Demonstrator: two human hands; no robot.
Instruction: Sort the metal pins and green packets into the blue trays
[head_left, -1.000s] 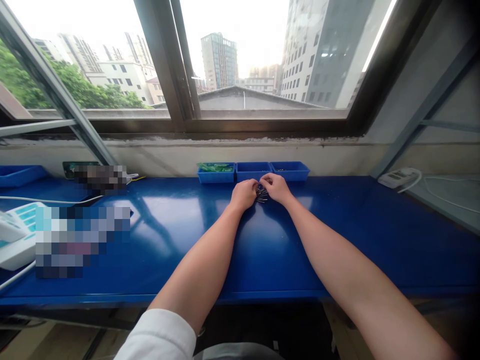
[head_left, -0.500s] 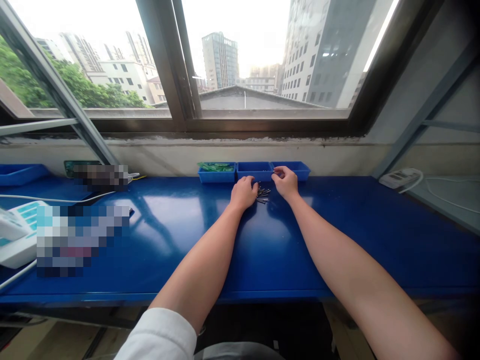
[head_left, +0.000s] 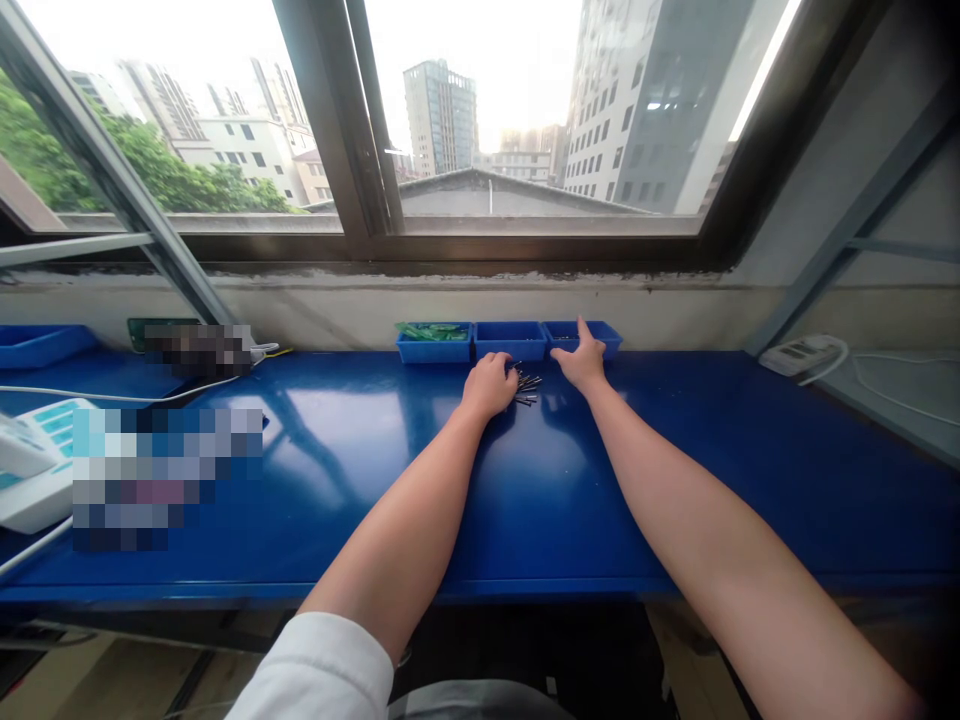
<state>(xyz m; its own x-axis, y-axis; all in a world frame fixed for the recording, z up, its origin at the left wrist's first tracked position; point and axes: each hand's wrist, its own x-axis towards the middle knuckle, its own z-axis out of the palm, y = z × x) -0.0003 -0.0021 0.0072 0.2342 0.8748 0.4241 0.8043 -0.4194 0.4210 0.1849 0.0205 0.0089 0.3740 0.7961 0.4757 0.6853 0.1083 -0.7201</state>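
Observation:
On the blue tabletop lies a small pile of thin dark rods like long screws (head_left: 529,390), too small to identify surely. My left hand (head_left: 489,386) is at the pile's left side, its fingers curled over and largely hidden; anything in them cannot be made out. My right hand (head_left: 583,362) is in front of the right blue bin (head_left: 613,340), index finger stretched forward and thumb spread to the left, with nothing visible in it. Small bits lie inside that bin. Beside it stand the middle blue bin (head_left: 510,350) and the left blue bin (head_left: 433,352), which holds green packets (head_left: 435,332).
A window and wall stand behind the blue table (head_left: 360,500). At the left are a white and turquoise device (head_left: 37,460), a blue tray (head_left: 45,345), cables and blurred-out items. A white power strip (head_left: 799,355) lies at the right by a metal frame.
My right hand has gone from closed fingertips at the gap between the middle and right bins to spread fingers, shifted slightly right. My left hand stays by the pile.

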